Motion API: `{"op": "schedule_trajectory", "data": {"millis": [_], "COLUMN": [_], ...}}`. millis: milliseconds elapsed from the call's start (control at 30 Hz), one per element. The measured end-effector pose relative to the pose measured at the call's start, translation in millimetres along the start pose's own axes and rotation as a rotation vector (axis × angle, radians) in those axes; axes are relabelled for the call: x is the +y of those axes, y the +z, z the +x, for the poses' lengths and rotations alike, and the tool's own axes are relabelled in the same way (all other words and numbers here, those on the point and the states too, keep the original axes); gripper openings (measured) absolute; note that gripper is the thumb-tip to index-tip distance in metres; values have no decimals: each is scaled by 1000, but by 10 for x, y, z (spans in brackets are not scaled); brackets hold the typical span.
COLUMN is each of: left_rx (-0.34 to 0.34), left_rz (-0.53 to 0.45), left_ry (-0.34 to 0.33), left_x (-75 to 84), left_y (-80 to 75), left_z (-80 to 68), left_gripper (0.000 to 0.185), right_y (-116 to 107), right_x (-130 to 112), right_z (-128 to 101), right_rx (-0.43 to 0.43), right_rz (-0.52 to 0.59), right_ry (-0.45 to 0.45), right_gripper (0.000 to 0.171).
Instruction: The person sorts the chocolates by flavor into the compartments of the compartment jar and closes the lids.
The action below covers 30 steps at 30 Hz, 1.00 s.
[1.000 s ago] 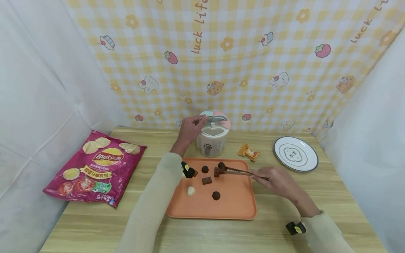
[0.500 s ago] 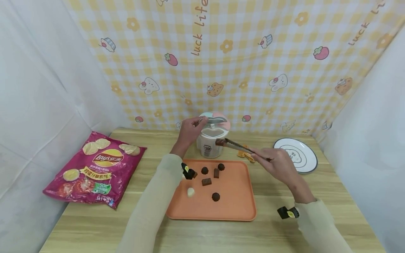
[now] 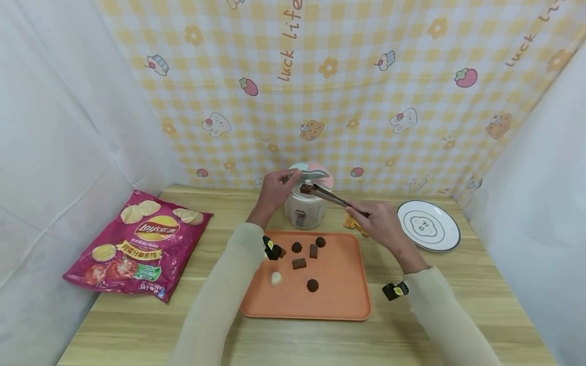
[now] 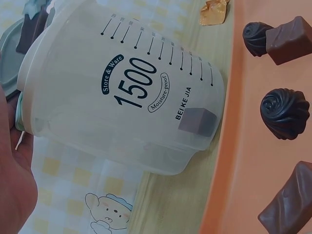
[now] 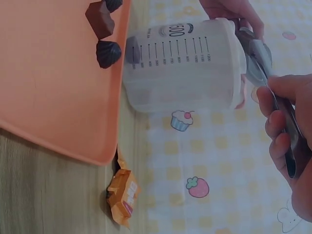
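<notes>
My left hand pinches the raised lid flap of a translucent storage container marked 1500. In my right hand I grip metal tongs, whose tips hold a brown chocolate over the container's opening. Through the wall, the left wrist view shows a chocolate block at the container's bottom. In front lies an orange tray with brown chocolate blocks, dark swirled chocolates and a white piece. My left wrist partly covers one brown piece.
A purple bag of Lay's chips lies at the left. Right of the container is an orange-wrapped sweet, partly behind my right hand in the head view. A white plate with a dark rim stands at the back right. A checked cloth hangs behind.
My right hand has lifted the chocolate off the tray with the tongs and carried it up and leftward to the container's opening. My left hand has stayed on the lid flap.
</notes>
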<state>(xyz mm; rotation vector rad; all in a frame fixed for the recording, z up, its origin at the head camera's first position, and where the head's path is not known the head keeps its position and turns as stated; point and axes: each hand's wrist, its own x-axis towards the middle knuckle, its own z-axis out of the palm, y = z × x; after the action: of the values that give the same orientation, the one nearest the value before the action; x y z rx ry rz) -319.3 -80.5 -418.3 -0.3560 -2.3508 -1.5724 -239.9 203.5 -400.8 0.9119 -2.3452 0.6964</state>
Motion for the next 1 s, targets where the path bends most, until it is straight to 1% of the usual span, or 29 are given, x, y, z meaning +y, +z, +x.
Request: {"op": "schedule_trajectory", "data": {"millis": [233, 500, 800, 1000], "left_rx": [-4, 3, 8, 3], "left_rz": [3, -21, -3, 7], "left_ry": [9, 8, 16, 14], "left_x": [-12, -20, -26, -19], "left_y": [13, 8, 7, 9], "left_z": [-5, -1, 6, -5], "left_gripper": [54, 51, 51, 51], "right_y": [41, 62, 86, 86], "right_x": [-56, -58, -60, -63], "right_z": [19, 30, 51, 42], "right_rx": [-28, -46, -40, -45], "right_rz": [-13, -19, -8, -5], "right_ry": [14, 23, 0, 15], "right_gripper": [26, 27, 27, 28]}}
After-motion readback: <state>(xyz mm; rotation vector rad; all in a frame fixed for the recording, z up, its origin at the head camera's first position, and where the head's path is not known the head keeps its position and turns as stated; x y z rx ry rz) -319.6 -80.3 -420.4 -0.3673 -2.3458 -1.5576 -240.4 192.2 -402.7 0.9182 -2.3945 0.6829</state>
